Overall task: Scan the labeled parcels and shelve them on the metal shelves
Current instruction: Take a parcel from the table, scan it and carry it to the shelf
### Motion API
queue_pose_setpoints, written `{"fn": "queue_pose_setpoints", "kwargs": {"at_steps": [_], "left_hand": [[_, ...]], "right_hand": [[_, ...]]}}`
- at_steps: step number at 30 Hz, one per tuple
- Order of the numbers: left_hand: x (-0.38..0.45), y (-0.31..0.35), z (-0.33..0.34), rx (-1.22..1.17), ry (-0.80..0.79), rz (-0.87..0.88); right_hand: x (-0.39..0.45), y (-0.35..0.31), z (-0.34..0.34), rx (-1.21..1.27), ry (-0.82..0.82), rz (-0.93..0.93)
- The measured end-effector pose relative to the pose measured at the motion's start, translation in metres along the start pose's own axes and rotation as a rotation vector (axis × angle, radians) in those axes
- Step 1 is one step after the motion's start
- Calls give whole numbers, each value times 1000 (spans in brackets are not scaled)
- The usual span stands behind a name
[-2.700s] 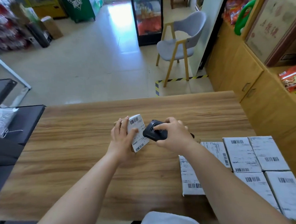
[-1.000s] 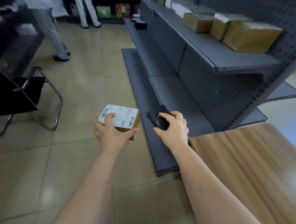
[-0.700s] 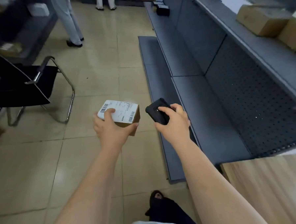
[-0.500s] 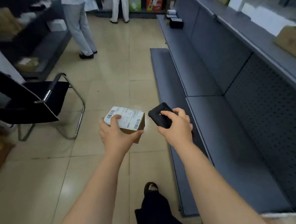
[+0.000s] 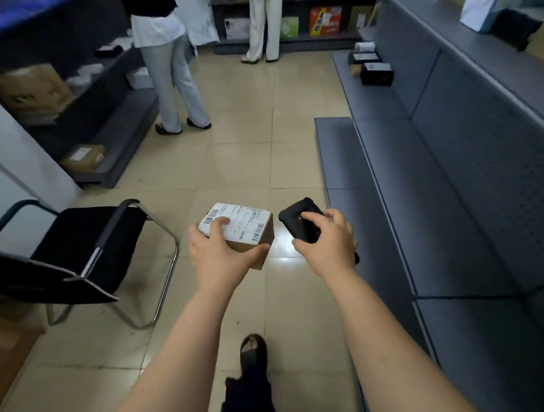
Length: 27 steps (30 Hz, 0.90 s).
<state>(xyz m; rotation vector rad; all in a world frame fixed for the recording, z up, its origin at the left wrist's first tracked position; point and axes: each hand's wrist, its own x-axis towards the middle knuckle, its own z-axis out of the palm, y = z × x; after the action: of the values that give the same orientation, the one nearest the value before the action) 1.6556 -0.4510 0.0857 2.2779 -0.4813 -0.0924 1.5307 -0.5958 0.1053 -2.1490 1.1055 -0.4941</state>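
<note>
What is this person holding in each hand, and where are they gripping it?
The left hand grips a labeled parcel by its near end, thumb on top. The right hand holds a black scanner around its rear.

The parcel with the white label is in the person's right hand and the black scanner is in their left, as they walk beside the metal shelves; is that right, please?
Not quite: the hands are swapped. In the head view the left hand holds the parcel and the right hand grips the black scanner. The rest holds: the parcel carries a white label, and the metal shelves run along the person's right.
</note>
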Motion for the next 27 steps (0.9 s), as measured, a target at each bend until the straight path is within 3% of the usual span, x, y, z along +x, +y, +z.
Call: {"fn": "queue_pose_setpoints", "kwargs": {"at_steps": [5, 11, 18, 27], "left_hand": [[167, 8, 32, 20, -14, 6], [353, 66, 81, -7, -117, 67], [515, 113, 174, -62, -188, 106], [760, 217, 276, -59, -148, 192]], "right_hand": [[156, -36, 39, -23, 50, -19], [323, -78, 63, -25, 82, 46], [511, -80, 67, 33, 247, 169], [796, -85, 63, 146, 233, 96]]}}
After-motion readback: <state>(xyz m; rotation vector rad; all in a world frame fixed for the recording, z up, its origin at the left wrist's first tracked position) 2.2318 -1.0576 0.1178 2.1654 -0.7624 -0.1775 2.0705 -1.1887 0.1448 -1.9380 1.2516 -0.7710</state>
